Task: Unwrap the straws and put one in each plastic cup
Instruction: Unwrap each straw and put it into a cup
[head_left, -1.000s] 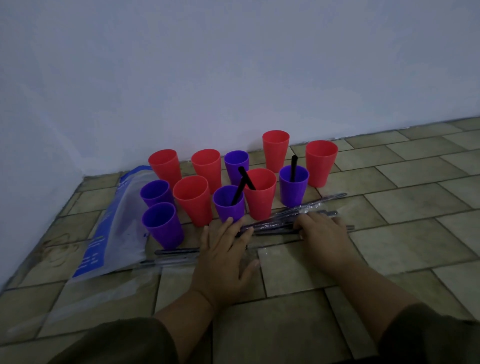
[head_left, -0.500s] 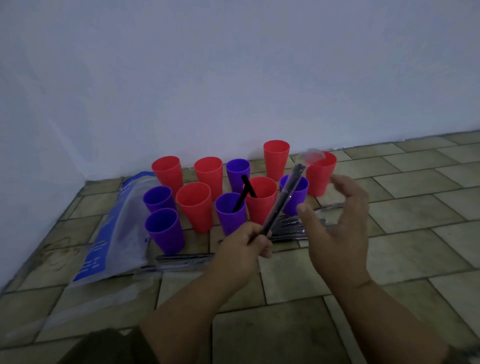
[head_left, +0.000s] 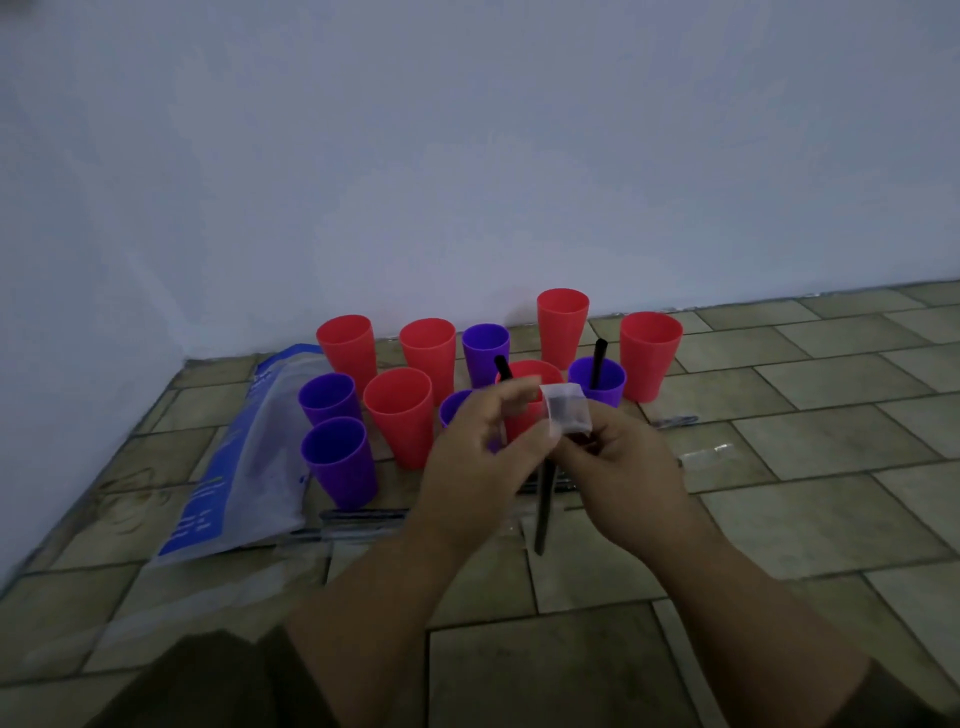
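Observation:
Several red and purple plastic cups stand on the tiled floor by the wall, among them a red cup (head_left: 399, 415) and a purple cup (head_left: 338, 462) at the front left. A black straw (head_left: 599, 358) stands in the purple cup (head_left: 597, 382) at the right; another straw tip (head_left: 502, 366) shows by the middle red cup. My left hand (head_left: 478, 457) and my right hand (head_left: 623, 467) meet in front of the cups, both pinching a wrapped black straw (head_left: 543, 509) that hangs downward. Its clear wrapper end (head_left: 565, 410) sticks up between my fingers.
A blue and clear plastic bag (head_left: 234, 467) lies flat to the left of the cups. More wrapped straws (head_left: 363, 517) lie on the floor behind my hands, and a clear wrapper (head_left: 706, 454) lies to the right. The white wall (head_left: 467, 156) rises right behind the cups.
My left hand lifted a wrapped straw off the floor pile. My right hand came up and joined it, and the straw swung from slanting upward to hanging down between both hands.

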